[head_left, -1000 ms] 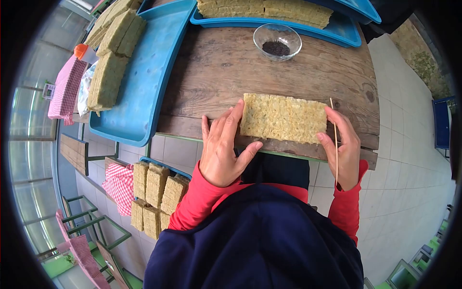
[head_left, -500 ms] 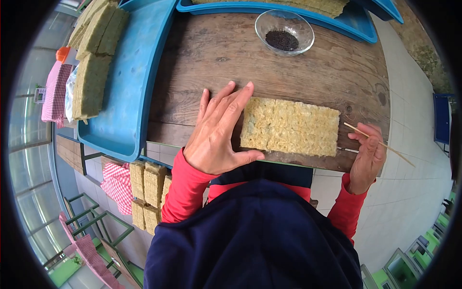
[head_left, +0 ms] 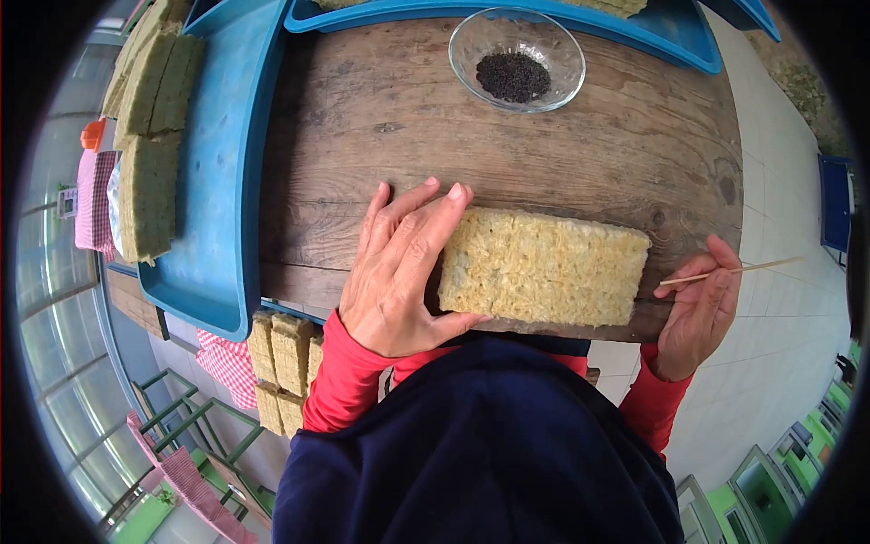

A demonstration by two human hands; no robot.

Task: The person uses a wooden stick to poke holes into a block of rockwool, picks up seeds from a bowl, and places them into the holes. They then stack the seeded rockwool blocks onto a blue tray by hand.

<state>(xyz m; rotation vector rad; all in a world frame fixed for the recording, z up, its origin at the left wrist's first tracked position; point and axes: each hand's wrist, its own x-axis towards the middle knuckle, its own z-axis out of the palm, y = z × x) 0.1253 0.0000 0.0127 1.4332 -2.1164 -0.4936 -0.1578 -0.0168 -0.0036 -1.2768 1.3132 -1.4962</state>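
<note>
So here's the setup: a yellowish fibrous slab (head_left: 542,267), looks like rockwool or some coarse matted sponge, lies flat near the front edge of the wooden worktop (head_left: 507,145). It's a long rectangle with scored lines that seem to split it into small cubes, and the surface is rough and stringy.

The left hand (head_left: 399,272) lies flat, fingers spread, pressing on the slab's 9 o'clock end, thumb hooked along its near edge. The right hand (head_left: 698,308) sits at the slab's 3 o'clock end, not quite on it, with its grip pinched together on a thin wooden skewer (head_left: 732,269) that points out toward 3 o'clock, away from the slab.

At 12 o'clock from the slab there's a small clear glass bowl (head_left: 517,59) with a heap of tiny dark grains, seeds by the look of them.

Progress-wise, I'd say it's barely begun: I can't make out any holes or dark specks on the slab's top, and the skewer tip isn't touching it. So pretty much the whole slab looks left to do.

Around it: a blue plastic tray (head_left: 227,181) at 9 o'clock with more of the same slabs (head_left: 149,136) stacked on it, another blue tray (head_left: 671,36) along the far edge at 12, and more slab pieces (head_left: 281,367) down below the worktop at 7 o'clock.
</note>
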